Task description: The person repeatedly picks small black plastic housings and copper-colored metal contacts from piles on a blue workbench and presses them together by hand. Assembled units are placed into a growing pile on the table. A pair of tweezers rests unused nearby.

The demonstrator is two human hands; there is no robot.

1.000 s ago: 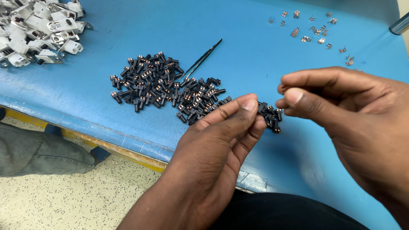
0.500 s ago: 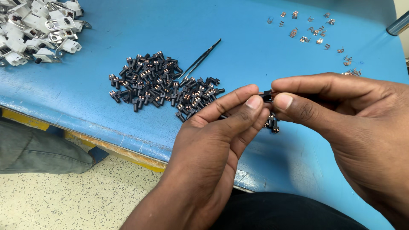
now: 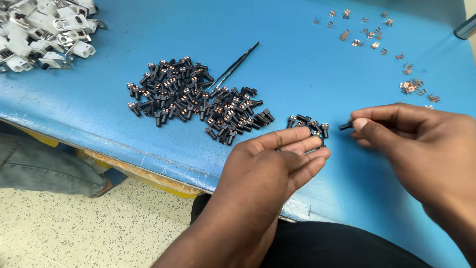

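My right hand (image 3: 416, 144) pinches a small black pin-like part (image 3: 345, 126) between thumb and forefinger, just above the blue table (image 3: 297, 74). A hand's width to its left, my left hand (image 3: 277, 164) lies with the thumb along the nearly straight fingers. Its fingertips touch a small cluster of black parts (image 3: 307, 123). Whether a part sits under the thumb is hidden. A large heap of the same black parts (image 3: 193, 97) lies further left.
Black tweezers (image 3: 237, 64) lie beside the big heap. White plastic and metal pieces (image 3: 44, 34) are piled at the far left corner. Small copper contacts (image 3: 377, 42) are scattered at the far right. The table's front edge (image 3: 124, 154) runs diagonally, with speckled floor below.
The hands were together, fingertips meeting on one part. They have drawn apart: the right hand moved right with the black part, and the left hand dropped onto the small cluster.
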